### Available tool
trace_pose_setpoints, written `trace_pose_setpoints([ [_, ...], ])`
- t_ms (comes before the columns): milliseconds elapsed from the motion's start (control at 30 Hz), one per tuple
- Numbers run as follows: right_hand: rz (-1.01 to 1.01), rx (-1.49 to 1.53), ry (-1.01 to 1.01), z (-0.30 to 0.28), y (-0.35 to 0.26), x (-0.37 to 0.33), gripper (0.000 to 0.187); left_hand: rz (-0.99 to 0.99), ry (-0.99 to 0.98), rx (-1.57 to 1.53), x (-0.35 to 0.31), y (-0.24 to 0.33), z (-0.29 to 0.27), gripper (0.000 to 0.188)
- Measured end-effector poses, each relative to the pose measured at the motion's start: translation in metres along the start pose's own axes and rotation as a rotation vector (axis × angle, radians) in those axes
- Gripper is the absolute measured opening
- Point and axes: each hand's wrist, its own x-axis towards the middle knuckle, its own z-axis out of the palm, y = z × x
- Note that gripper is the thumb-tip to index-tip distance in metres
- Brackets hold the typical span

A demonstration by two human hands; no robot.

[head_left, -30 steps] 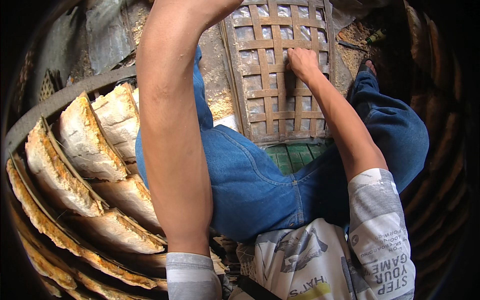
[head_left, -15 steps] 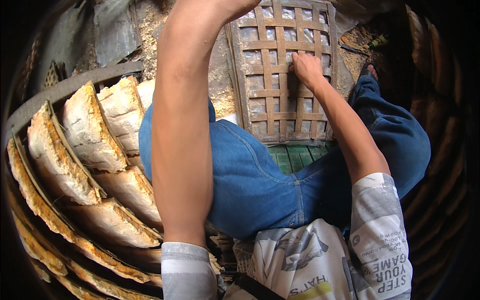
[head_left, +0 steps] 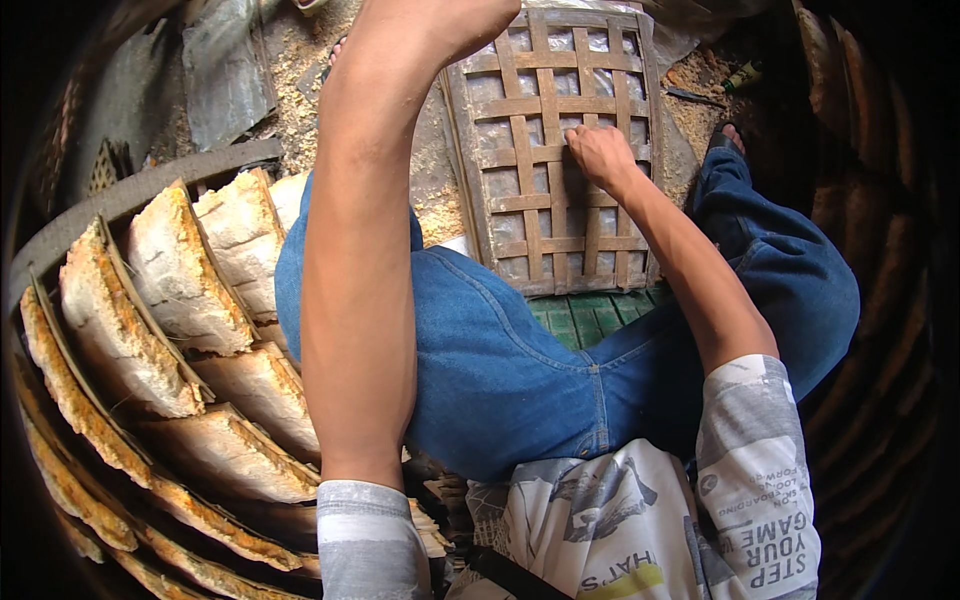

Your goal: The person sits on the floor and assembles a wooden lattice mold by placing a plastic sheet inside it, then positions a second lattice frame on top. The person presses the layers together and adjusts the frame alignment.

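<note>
A rectangular woven bamboo lattice frame (head_left: pixel 527 157) lies in front of me, its top end close to the upper picture edge. Greyish, clear plastic-like sheeting shows through its square gaps. My right hand (head_left: pixel 602 157) is over the lattice, right of its middle, with fingers curled closed. Whether it grips a slat or something small is hidden by the hand. My left hand (head_left: pixel 480 22) is at the top edge, by the frame's upper left corner. Its fingers are cut off by the picture edge, so what it holds or touches cannot be seen.
Pale, crumbly slabs with orange edges (head_left: pixel 190 270) stand in rows on thin boards at my left, beside a curved grey bar (head_left: pixel 140 185). More slabs (head_left: pixel 880 260) line the dark right side. A tool with a green handle (head_left: pixel 742 77) lies on the crumb-strewn floor.
The view has shifted slightly, so the lattice frame and my right hand appear a little lower and further left. My right hand stays curled over the lattice; my left arm holds nearly the same pose.
</note>
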Motion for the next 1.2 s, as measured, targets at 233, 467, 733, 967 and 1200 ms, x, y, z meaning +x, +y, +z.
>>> trace_pose_setpoints([
  [233,-0.003,-0.065,0.015,-0.002,-0.012,0.000,0.017,0.095,0.255,0.090,-0.008,-0.006,0.019,0.023],
  [467,0.096,0.004,-0.163,-0.006,-0.009,0.003,0.018,-0.028,0.092,0.075,0.000,-0.008,0.005,0.022],
  [733,0.049,-0.055,-0.046,-0.004,-0.008,0.008,0.022,0.194,0.205,0.001,0.007,-0.025,0.020,0.022],
  [967,0.067,0.016,-0.121,0.004,0.003,0.005,0.044,0.002,0.011,0.005,0.003,0.002,0.008,0.022],
  [1200,0.033,0.053,-0.098,0.004,0.002,0.003,0.042,0.018,0.115,0.009,0.005,-0.006,0.017,0.023],
])
